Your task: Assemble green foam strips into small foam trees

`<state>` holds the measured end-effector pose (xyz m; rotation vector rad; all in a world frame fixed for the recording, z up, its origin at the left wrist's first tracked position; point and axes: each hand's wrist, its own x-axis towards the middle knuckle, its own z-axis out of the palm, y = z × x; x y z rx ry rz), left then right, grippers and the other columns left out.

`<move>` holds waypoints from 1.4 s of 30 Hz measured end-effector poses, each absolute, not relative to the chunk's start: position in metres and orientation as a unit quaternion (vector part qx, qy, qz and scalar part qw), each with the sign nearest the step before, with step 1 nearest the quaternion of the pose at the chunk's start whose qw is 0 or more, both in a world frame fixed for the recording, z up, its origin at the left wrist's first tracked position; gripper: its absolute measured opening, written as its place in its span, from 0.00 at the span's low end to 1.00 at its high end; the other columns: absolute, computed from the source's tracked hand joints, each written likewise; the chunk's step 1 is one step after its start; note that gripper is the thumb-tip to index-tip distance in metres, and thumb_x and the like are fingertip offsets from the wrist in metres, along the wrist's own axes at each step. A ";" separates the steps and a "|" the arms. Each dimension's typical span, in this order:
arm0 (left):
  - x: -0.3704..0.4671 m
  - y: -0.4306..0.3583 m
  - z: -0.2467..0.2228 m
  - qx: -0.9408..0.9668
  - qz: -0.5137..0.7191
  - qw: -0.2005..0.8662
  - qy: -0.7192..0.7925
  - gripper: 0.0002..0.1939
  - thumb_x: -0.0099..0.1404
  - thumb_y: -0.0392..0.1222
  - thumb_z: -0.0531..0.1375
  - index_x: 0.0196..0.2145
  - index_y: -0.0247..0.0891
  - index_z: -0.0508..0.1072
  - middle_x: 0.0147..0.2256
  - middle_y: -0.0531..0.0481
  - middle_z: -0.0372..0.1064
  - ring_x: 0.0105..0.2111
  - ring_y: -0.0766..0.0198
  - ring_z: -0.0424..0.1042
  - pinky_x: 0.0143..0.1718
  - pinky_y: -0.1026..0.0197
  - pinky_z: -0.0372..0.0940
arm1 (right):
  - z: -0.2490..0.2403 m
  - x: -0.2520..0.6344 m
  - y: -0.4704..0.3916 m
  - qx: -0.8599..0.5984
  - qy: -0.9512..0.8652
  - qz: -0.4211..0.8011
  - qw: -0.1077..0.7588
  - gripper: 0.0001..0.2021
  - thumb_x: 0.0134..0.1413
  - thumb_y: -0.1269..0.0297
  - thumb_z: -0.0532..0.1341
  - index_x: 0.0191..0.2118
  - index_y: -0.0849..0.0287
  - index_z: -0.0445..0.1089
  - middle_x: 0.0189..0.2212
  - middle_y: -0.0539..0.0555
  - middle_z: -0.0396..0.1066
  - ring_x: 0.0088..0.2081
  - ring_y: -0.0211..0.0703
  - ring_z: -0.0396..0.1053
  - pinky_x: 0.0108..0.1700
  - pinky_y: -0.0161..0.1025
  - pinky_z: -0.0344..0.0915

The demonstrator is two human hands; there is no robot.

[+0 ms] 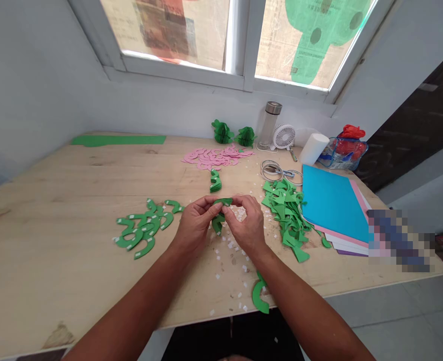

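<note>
Between my fingertips at the middle of the table is a green paper cutout, partly hidden by the hands. My left hand pinches it from the left, and my right hand pinches its other side. Just beyond the hands stands a small stack of green curved pieces. To the left lies a loose pile of green curved paper pieces, several with small white patches on them. Another green curved piece rests near the front edge, by my right forearm.
Tiny white paper bits litter the wood. Green scraps, tape rolls and coloured sheets lie at right. Pink cutouts, green paper figures, a glass bottle and a small fan are at the back.
</note>
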<state>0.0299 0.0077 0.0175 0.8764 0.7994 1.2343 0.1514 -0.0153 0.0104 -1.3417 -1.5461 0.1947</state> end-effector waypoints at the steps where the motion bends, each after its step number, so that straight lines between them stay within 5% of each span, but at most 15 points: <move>1: 0.030 0.007 0.018 0.387 0.544 0.654 0.354 0.11 0.45 0.40 0.70 0.28 0.35 0.76 0.26 0.51 0.74 0.24 0.69 0.69 0.26 0.68 0.64 | 0.010 0.151 -0.015 -0.561 -0.642 0.082 0.516 0.06 0.53 0.62 0.61 0.35 0.59 0.68 0.31 0.54 0.72 0.37 0.46 0.67 0.42 0.44 0.62; 23: 0.029 0.008 0.015 0.400 0.547 0.643 0.358 0.10 0.46 0.38 0.69 0.28 0.35 0.76 0.25 0.50 0.74 0.27 0.66 0.71 0.32 0.65 0.66 | 0.012 0.152 -0.015 -0.552 -0.630 0.089 0.539 0.04 0.53 0.64 0.60 0.30 0.58 0.68 0.28 0.53 0.70 0.34 0.44 0.67 0.40 0.42 0.61; 42: 0.028 0.010 0.012 0.405 0.533 0.654 0.352 0.09 0.47 0.38 0.69 0.27 0.36 0.73 0.23 0.53 0.71 0.26 0.69 0.68 0.30 0.67 0.62 | 0.011 0.152 -0.011 -0.541 -0.576 0.271 0.550 0.06 0.48 0.62 0.61 0.26 0.59 0.70 0.24 0.51 0.70 0.28 0.40 0.67 0.34 0.36 0.64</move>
